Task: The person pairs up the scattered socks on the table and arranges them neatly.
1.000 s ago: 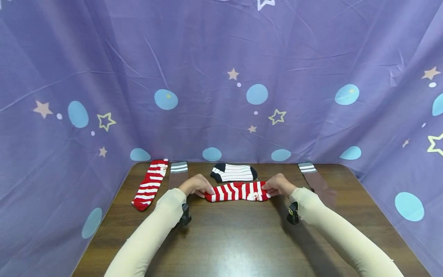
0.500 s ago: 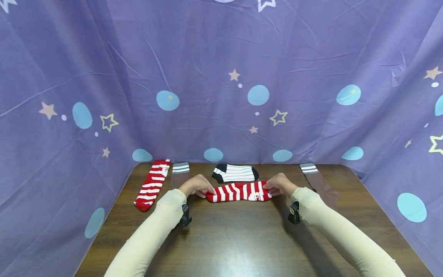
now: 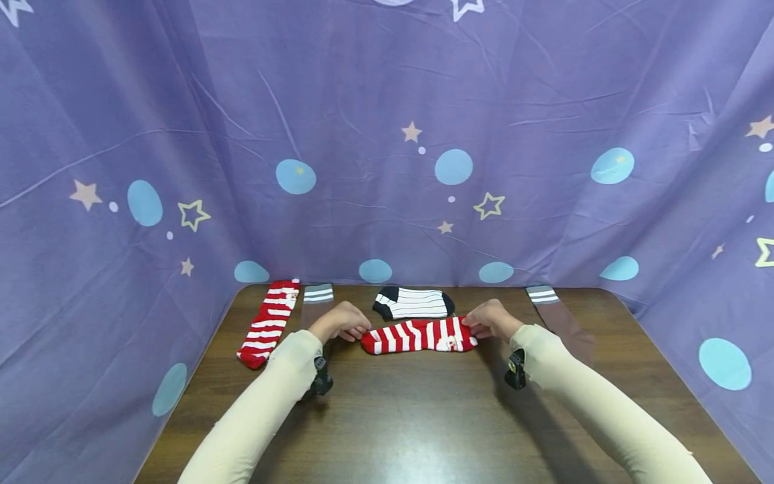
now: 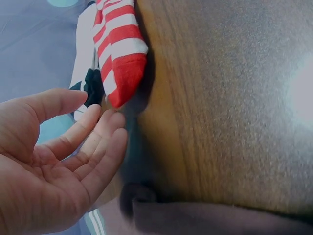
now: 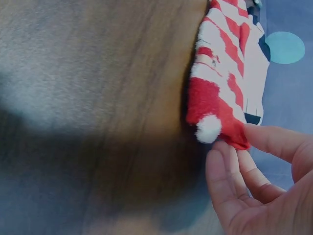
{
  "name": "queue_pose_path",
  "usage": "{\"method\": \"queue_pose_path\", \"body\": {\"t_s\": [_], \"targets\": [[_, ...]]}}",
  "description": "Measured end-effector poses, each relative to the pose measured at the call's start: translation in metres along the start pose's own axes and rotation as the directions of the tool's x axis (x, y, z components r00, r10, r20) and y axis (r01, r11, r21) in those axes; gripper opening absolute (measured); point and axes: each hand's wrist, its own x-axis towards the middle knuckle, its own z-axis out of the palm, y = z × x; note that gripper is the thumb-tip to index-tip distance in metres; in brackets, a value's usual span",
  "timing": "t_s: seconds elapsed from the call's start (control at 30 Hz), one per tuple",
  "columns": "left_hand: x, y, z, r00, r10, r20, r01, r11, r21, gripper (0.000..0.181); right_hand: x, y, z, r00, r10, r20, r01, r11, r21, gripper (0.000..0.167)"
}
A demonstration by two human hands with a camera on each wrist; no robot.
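Purple cloth (image 3: 363,87) printed with stars and blue ovals hangs behind the brown wooden bench (image 3: 399,430). From the head view, a red-and-white striped sock (image 3: 411,336) lies toward the far side, its long axis running side to side before me, toe toward my left hand (image 3: 342,321) and cuff at my right hand (image 3: 492,319); the right is nearer, being on it, while the left sits just beyond the toe. A black-and-white sock (image 3: 417,304) lies just behind, another striped sock (image 3: 266,326) and a brown sock (image 3: 316,312) off to my left, a second brown sock (image 3: 565,329) to my right. Seen from the left wrist, my fingers are loosely bent and hold nothing, the toe pointing at them without touching. From the right wrist, my thumb and fingers pinch a corner of the cuff near its white tuft (image 5: 209,129). Compared with half a second ago, my left hand has come off the toe; the right keeps its place, and the sock lies much the same.
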Motion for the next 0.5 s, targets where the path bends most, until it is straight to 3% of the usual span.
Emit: {"method": "queue_pose_path", "body": {"t_s": [0.33,0.5], "targets": [[-0.006,-0.008,-0.023,0.997,0.051,-0.063,-0.053,0.998,-0.033,0.031,0.004,-0.015,0.000,1.000,-0.020,-0.014,0.020,0.999,0.038,0.021],[-0.011,-0.015,-0.039,0.986,0.080,-0.144,-0.094,0.991,-0.094,0.036,0.004,-0.026,0.004,0.998,-0.047,-0.036,0.049,0.998,0.040,0.017]]}}
